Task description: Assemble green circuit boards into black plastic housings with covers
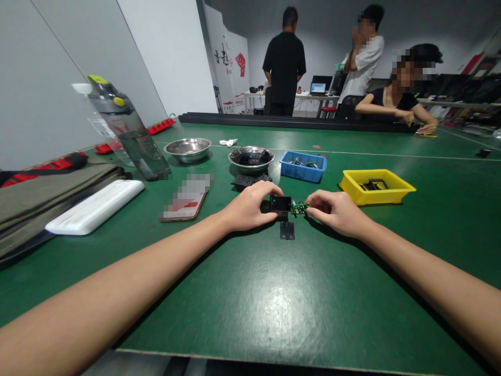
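Between thumb and fingers my left hand (256,205) grips a small black plastic box (281,203), its open side facing me. My right hand (338,211) pinches a small green circuit board (299,209) by its right end. The board's left end is close to the box's right side; whether they touch I cannot tell. Below the box, a flat black square cover (287,231) lies on the green table (250,303). Behind my left hand are more black plastic parts (243,181), partly hidden by my fingers.
Beyond my hands stand a steel bowl of black parts (251,159), another steel bowl (188,150), a blue bin (303,167) and a yellow bin (378,188). At left are a phone (188,198), a white power bank (96,207), a bag (58,198) and a bottle (131,130). People are farther back.
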The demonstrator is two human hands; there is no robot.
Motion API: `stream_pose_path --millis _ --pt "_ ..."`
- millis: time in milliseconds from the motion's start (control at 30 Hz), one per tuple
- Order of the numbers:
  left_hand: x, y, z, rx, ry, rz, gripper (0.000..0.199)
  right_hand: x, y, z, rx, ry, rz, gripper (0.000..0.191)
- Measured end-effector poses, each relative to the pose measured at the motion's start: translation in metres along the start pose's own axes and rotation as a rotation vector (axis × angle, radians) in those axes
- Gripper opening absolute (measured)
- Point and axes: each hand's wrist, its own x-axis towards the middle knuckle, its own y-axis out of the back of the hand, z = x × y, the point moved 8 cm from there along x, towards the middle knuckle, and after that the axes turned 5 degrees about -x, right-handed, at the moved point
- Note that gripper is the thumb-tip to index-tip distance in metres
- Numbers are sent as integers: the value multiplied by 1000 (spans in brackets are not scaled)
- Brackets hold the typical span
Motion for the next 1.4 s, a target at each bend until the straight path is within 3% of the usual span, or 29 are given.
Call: stream_pose_path --millis 900,1400 --pt "0 0 0 2 -13 1 29 -1 3 -2 -4 31 44 16" --pt "-1 0 1 0 -8 -3 29 0 9 -7 -143 94 105 5"
